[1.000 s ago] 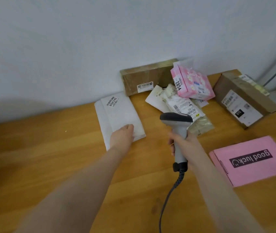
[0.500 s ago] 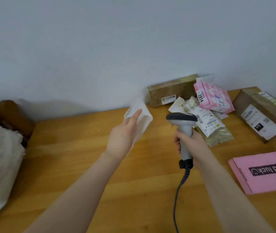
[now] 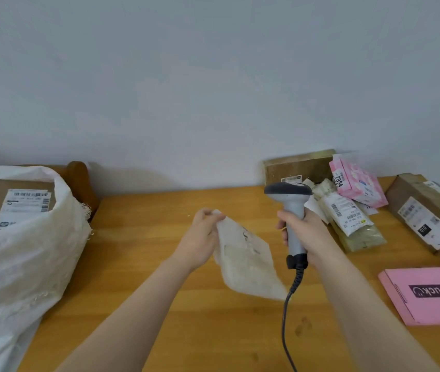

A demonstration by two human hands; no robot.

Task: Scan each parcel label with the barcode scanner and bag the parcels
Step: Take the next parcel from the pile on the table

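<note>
Left hand [image 3: 200, 241] pinches the white parcel [image 3: 245, 261], hanging between both hands; right hand [image 3: 308, 233] grips the scanner [image 3: 292, 208].

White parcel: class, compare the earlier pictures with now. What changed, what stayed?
The left hand took hold of the white parcel, lifted it off the table and holds it hanging, nearer the person. The right hand still grips the barcode scanner; the parcel pile has not moved.

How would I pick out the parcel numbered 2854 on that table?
On the wooden table, look far right by the wall, where parcels are heaped. Topmost there is a pink flowered packet; unlike the flat pink box nearer you, it bears a white tag reading 2854.
</note>
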